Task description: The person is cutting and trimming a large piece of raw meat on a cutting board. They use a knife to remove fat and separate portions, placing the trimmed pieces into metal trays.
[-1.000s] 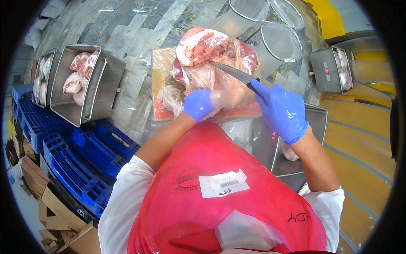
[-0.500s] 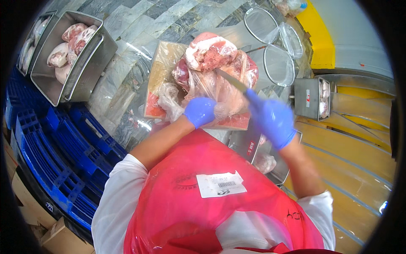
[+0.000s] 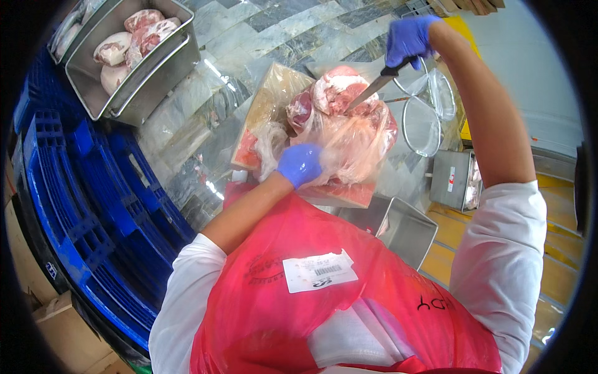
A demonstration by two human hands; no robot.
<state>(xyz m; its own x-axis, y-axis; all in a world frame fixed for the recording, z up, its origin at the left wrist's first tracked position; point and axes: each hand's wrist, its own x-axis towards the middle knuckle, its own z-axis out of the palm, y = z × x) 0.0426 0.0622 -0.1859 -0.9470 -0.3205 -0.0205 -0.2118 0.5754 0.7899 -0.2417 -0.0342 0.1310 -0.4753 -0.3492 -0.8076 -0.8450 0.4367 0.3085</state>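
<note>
Several large pieces of raw meat (image 3: 338,93) lie in clear plastic film (image 3: 333,140) on an opened cardboard box (image 3: 266,103) before me. My left hand (image 3: 299,164), in a blue glove, is closed on the film at the near side of the meat. Raised at the far right of the box, my blue-gloved right hand (image 3: 408,42) grips a knife (image 3: 374,87) by its dark handle. The blade slants down to the left, its tip against the meat; how deep it goes I cannot tell.
Metal tubs (image 3: 149,93) with meat stand at the far left beside blue plastic pallets (image 3: 81,206). Another metal tub (image 3: 408,227) is near my right side, and a grey bin (image 3: 450,179) lies beyond it. Round wire-rimmed frames (image 3: 422,128) stand right of the box.
My right hand has swung up and away to the far right, so the knife now points down toward me. My left hand keeps hold of the film. The whole view has shifted.
</note>
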